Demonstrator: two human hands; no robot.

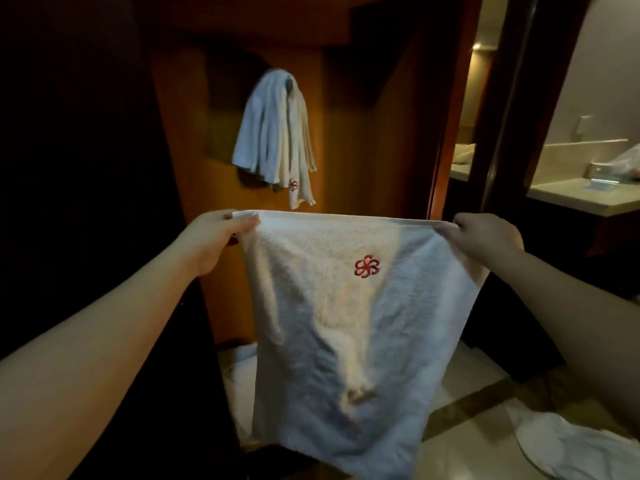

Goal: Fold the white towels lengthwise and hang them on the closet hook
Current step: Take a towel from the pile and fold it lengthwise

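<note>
Both hands pinch my white towel (332,306) by its top corners: the left hand (216,239) on the left corner, the right hand (481,237) on the right, fingers curled round the hem, so it hangs flat with its red flower emblem (366,266) facing me. Farther off, the closet hook (289,83) carries a bunch of folded towels (273,133). Near right, another towel (568,441) lies on the floor.

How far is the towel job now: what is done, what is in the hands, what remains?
Done: folded towels already hang on the closet hook. In hand: the left hand and right hand pinch the top corners of a white towel, spread open and not yet folded. Left: fold and hang it, then the towels on the floor.
</note>
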